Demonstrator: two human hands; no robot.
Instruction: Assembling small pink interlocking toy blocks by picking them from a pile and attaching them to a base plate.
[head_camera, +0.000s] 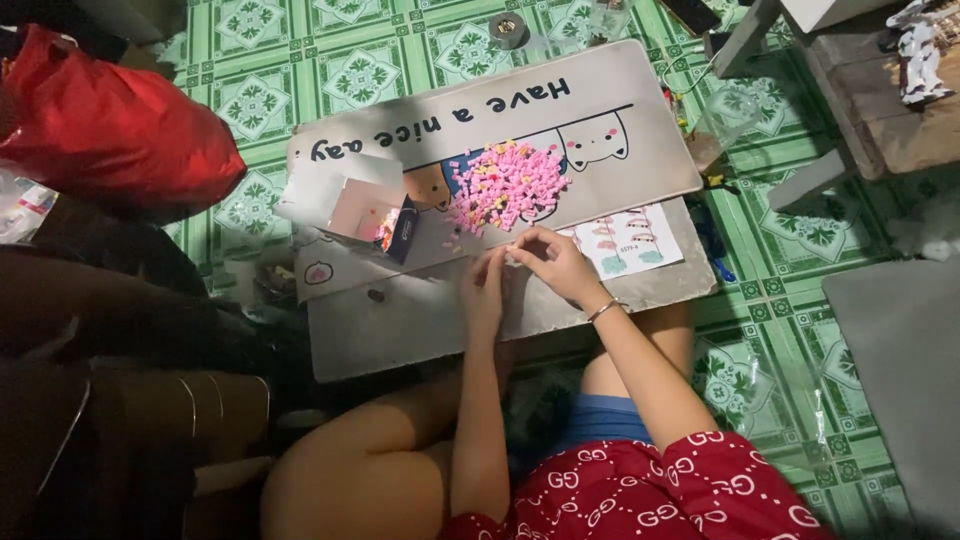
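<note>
A heap of small pink pieces (508, 182), with a few yellow ones mixed in, lies on a grey mat (640, 150) with cartoon cat faces. My left hand (484, 283) and my right hand (553, 260) meet just below the heap, fingertips pinched together on a tiny pink piece. A thin bangle circles my right wrist. A printed instruction sheet (628, 242) with small pink figures lies right beside my right hand.
An open white cardboard box (352, 205) sits left of the heap. A red plastic bag (110, 130) lies at far left. A second grey board (400, 320) rests under the mat. Green patterned floor tiles (790, 330) surround everything; a wooden bench (870, 110) stands at upper right.
</note>
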